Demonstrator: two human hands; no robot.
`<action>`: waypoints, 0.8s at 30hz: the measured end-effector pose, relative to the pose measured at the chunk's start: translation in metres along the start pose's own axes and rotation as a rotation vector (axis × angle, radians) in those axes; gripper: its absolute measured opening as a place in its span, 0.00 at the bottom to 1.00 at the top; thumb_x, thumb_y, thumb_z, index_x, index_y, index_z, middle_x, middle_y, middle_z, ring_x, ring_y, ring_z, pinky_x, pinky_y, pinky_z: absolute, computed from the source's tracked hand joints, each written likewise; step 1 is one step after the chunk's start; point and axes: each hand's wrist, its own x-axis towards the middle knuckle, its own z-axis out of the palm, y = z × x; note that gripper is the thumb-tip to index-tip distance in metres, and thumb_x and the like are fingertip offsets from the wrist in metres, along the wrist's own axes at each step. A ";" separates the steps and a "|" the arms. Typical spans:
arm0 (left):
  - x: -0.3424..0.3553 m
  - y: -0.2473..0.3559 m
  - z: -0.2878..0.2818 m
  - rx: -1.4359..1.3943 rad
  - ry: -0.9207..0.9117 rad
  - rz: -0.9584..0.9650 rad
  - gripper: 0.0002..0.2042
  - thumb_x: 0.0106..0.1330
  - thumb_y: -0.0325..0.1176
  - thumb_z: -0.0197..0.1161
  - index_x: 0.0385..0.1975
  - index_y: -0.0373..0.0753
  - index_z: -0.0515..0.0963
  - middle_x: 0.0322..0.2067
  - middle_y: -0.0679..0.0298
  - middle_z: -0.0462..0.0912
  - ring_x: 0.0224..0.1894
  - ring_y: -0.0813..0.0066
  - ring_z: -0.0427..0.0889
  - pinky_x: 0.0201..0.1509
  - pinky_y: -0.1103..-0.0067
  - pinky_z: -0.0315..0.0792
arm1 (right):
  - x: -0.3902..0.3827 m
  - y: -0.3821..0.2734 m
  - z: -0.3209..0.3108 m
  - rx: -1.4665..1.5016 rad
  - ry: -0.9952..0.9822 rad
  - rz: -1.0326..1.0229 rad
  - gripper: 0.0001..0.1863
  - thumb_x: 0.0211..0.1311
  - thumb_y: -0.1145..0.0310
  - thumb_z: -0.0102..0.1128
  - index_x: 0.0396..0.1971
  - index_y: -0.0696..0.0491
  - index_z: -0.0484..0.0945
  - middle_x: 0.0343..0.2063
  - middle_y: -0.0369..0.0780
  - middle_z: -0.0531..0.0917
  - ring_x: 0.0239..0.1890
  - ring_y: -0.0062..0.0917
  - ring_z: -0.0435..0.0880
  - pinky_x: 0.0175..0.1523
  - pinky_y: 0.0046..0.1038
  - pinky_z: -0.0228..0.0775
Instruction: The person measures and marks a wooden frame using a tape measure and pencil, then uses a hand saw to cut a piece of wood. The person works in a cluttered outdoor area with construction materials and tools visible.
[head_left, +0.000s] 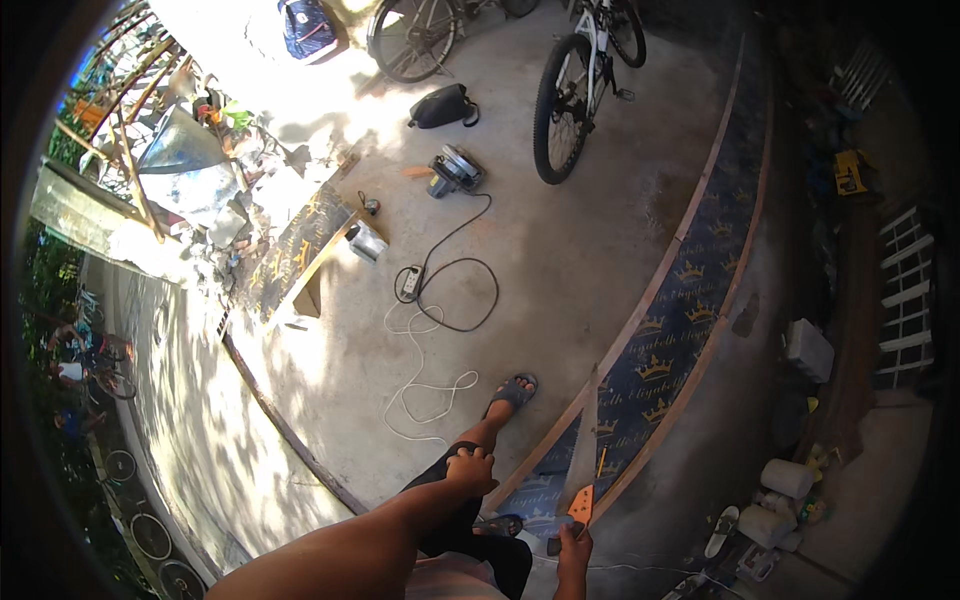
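My right hand (pixel 574 552) is closed round the grip of a hand saw (pixel 580 505) with an orange and black handle. Its thin blade (pixel 586 430) points away from me across a long dark board (pixel 652 340) printed with gold crowns and edged with wooden strips. A slim yellow stick, perhaps a pencil (pixel 602 461), lies on the board beside the blade. My left hand (pixel 470 470) rests on my bent knee, fingers curled over it, with no tool visible in it. My sandalled foot (pixel 512 393) stands on the concrete left of the board.
A circular saw (pixel 455 170) lies ahead, its black cord running to a power strip (pixel 411 283) with a white cable. Beyond stand bicycles (pixel 565 100) and a black bag (pixel 443 106). A printed board piece (pixel 310 235) lies left; white containers (pixel 787 478) and a stool-like block (pixel 809 350) stand right.
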 end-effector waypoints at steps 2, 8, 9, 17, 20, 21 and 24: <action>-0.008 -0.065 0.068 -0.393 0.045 -0.083 0.34 0.69 0.61 0.63 0.67 0.42 0.75 0.69 0.48 0.75 0.69 0.42 0.76 0.67 0.52 0.75 | -0.022 0.000 -0.004 -0.105 0.071 -0.006 0.07 0.75 0.70 0.64 0.47 0.53 0.81 0.34 0.39 0.81 0.35 0.29 0.85 0.51 0.37 0.80; -0.202 -0.227 0.110 -0.441 -0.014 -0.200 0.42 0.73 0.70 0.54 0.73 0.38 0.71 0.68 0.48 0.78 0.70 0.45 0.76 0.72 0.56 0.70 | -0.053 0.039 -0.020 -0.262 -0.102 -0.456 0.18 0.74 0.69 0.63 0.59 0.61 0.78 0.35 0.41 0.86 0.30 0.29 0.86 0.37 0.35 0.80; -0.235 -0.257 0.114 -0.424 -0.054 -0.249 0.42 0.73 0.70 0.54 0.73 0.39 0.70 0.68 0.48 0.79 0.70 0.45 0.77 0.72 0.56 0.71 | -0.051 0.048 -0.020 -0.266 -0.152 -0.508 0.20 0.74 0.69 0.63 0.61 0.62 0.77 0.36 0.42 0.87 0.29 0.29 0.86 0.35 0.35 0.80; -0.317 -0.450 0.265 -0.824 0.110 -0.579 0.38 0.74 0.67 0.53 0.66 0.37 0.79 0.63 0.47 0.83 0.69 0.45 0.78 0.71 0.59 0.72 | -0.111 -0.024 0.129 -0.828 -0.369 -0.403 0.31 0.75 0.55 0.64 0.73 0.49 0.71 0.50 0.45 0.83 0.43 0.31 0.84 0.48 0.36 0.76; -0.295 -0.523 0.272 -0.921 0.165 -0.478 0.38 0.74 0.67 0.53 0.64 0.35 0.80 0.62 0.44 0.83 0.68 0.44 0.79 0.71 0.59 0.72 | -0.130 -0.040 0.245 -0.851 -0.355 -0.386 0.28 0.75 0.56 0.63 0.69 0.50 0.72 0.47 0.45 0.83 0.41 0.32 0.84 0.46 0.38 0.76; -0.296 -0.543 0.272 -0.978 0.202 -0.415 0.38 0.74 0.67 0.53 0.64 0.35 0.80 0.61 0.43 0.83 0.68 0.44 0.79 0.71 0.59 0.72 | -0.134 -0.045 0.283 -0.865 -0.357 -0.388 0.27 0.75 0.56 0.63 0.68 0.50 0.72 0.47 0.45 0.83 0.41 0.32 0.84 0.45 0.38 0.77; -0.332 -0.610 0.257 -1.032 0.305 -0.416 0.35 0.75 0.67 0.54 0.56 0.36 0.84 0.58 0.44 0.85 0.60 0.45 0.84 0.64 0.58 0.75 | -0.152 -0.065 0.387 -0.912 -0.364 -0.369 0.24 0.75 0.57 0.62 0.64 0.51 0.73 0.44 0.45 0.83 0.39 0.33 0.84 0.43 0.40 0.77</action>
